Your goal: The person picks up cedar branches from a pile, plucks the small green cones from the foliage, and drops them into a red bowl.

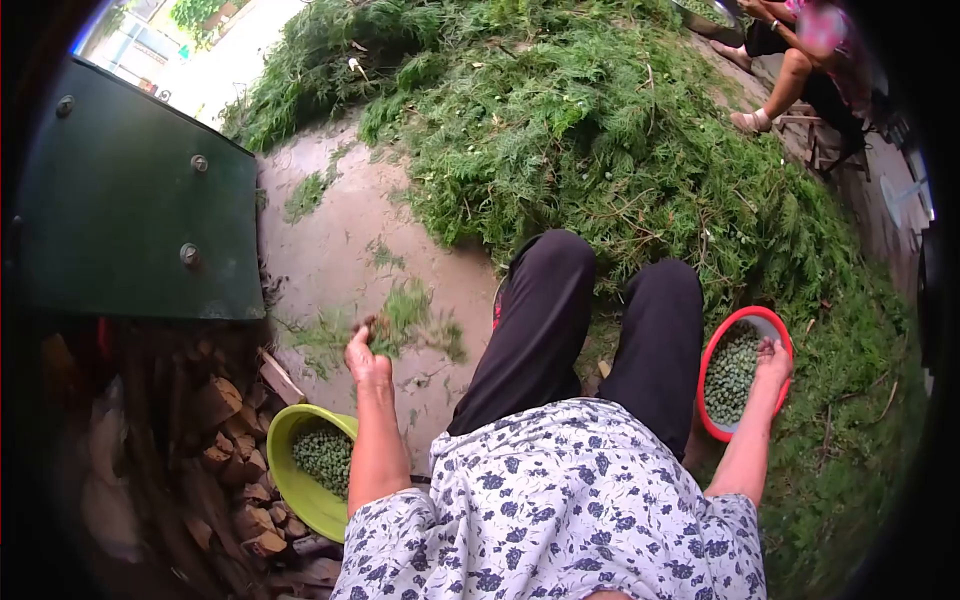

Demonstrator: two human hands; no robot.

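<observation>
My left hand [368,358] is held out over the floor, fingers closed at a blurred green conifer sprig [405,308]. Below that forearm, a yellow-green bucket [284,470] contains small green cones [323,460]. On the other side, my right hand [772,362] reaches over the right rim of a red-rimmed bowl [708,405], fingers curled inward. Small round green cones [731,375] fill much of this bowl. Whatever the right fingers hold, if anything, is hidden.
A large heap of cut conifer branches [560,140] spreads ahead and to the right. At left stand a dark green metal box [140,200] and split firewood [245,450]. Another person [800,50] sits at the far right, near a second basin [705,18].
</observation>
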